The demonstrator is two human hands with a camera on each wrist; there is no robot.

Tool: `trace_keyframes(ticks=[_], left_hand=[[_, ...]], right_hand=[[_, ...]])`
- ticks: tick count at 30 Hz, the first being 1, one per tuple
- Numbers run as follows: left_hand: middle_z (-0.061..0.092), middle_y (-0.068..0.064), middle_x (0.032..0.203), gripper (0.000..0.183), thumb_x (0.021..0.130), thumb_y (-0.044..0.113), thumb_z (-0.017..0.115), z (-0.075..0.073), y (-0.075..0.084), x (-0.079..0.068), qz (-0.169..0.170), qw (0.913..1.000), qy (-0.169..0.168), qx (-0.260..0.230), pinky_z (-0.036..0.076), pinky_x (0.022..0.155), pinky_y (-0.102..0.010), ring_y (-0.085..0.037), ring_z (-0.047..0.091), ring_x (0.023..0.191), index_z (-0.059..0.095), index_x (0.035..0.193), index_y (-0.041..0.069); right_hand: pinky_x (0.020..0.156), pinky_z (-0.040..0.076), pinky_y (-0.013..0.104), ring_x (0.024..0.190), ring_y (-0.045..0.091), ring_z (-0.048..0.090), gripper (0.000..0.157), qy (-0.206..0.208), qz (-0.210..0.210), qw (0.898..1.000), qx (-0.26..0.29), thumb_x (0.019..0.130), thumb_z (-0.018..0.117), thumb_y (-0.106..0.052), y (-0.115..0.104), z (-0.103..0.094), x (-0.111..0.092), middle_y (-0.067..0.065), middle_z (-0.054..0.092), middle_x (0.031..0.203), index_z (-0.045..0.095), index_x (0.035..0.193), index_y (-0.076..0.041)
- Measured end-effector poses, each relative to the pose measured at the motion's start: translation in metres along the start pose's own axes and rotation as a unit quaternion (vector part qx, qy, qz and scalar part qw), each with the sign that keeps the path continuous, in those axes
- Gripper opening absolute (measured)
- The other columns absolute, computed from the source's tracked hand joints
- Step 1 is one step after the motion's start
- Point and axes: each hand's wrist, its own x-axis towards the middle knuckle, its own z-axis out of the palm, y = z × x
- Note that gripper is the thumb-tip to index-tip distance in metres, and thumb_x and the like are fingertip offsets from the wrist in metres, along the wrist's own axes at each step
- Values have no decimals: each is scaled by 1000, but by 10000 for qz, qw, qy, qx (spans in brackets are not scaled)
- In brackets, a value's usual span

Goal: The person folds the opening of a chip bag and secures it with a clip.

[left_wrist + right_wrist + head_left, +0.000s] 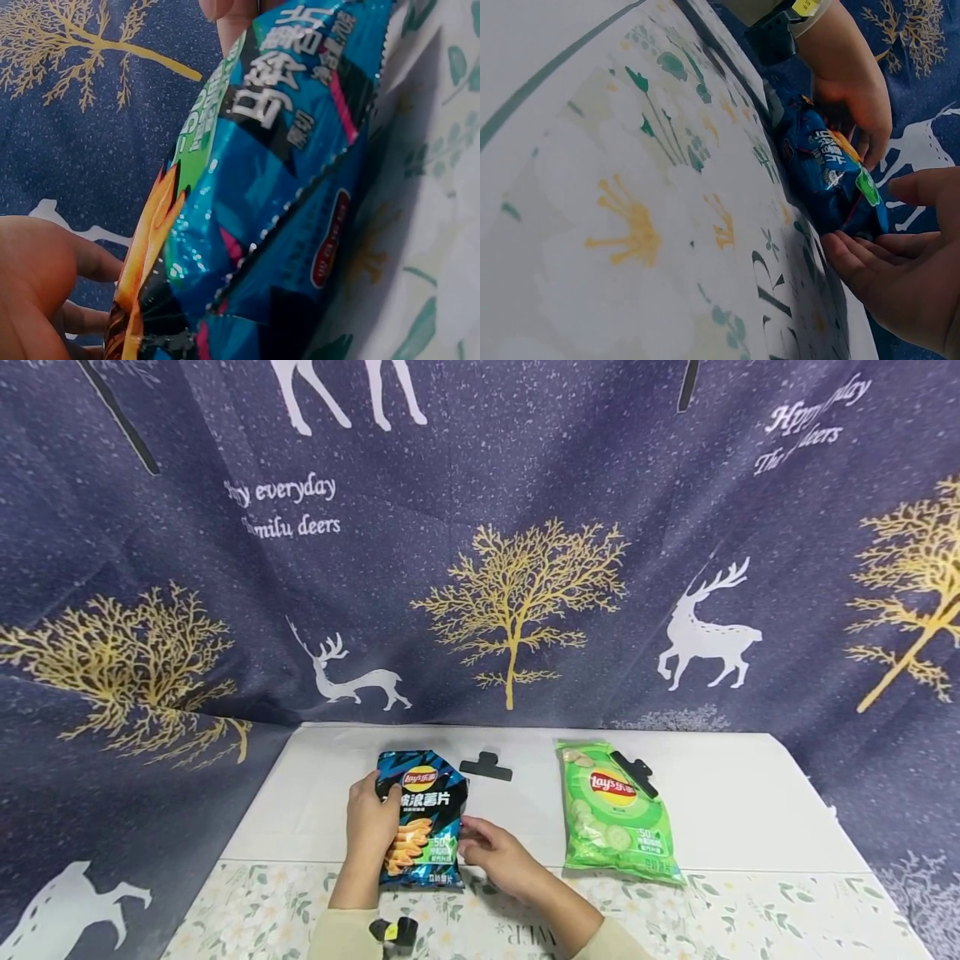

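A blue and black potato chip bag lies front up in the head view, its top right corner slanted off. My left hand grips its left side, thumb across the front; its other fingertips are partly hidden. At the bag's right edge, my right hand touches with its fingers extended. The right wrist view shows these fingertips low against the bag, with the thumb held apart above them. Just beyond the bag lies a black clip.
To the right lies a green chip bag with a black clip on its upper right corner. The table has a white far part and a floral near part. A dark patterned cloth hangs behind it.
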Motion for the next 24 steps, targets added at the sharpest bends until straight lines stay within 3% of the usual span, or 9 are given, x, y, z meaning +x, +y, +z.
trace_keyframes(ticks=[7, 16, 24], left_hand=[[36, -30, 152, 58, 101, 26, 54, 2, 5, 1, 36, 9999, 121, -79, 36, 113, -65, -51, 41, 138, 41, 151, -2], [38, -29, 150, 57, 100, 24, 55, 3, 10, -1, 201, 9992, 261, -223, 36, 113, -64, -50, 42, 138, 42, 150, -2], [35, -27, 153, 61, 101, 26, 52, 2, 13, -2, 74, 9990, 233, -378, 34, 115, -62, -46, 39, 141, 36, 154, 2]], right_hand=[[98, 57, 42, 126, 37, 60, 66, -73, 37, 9996, 278, 100, 57, -19, -5, -1, 0, 25, 53, 142, 30, 155, 6], [94, 58, 44, 123, 35, 61, 67, 244, 139, 9987, 421, 101, 58, -20, -7, 1, 3, 22, 54, 137, 27, 157, 2], [93, 58, 44, 122, 36, 61, 73, 360, 29, 9986, 398, 102, 57, -23, -7, 0, 4, 24, 49, 141, 20, 159, 1]])
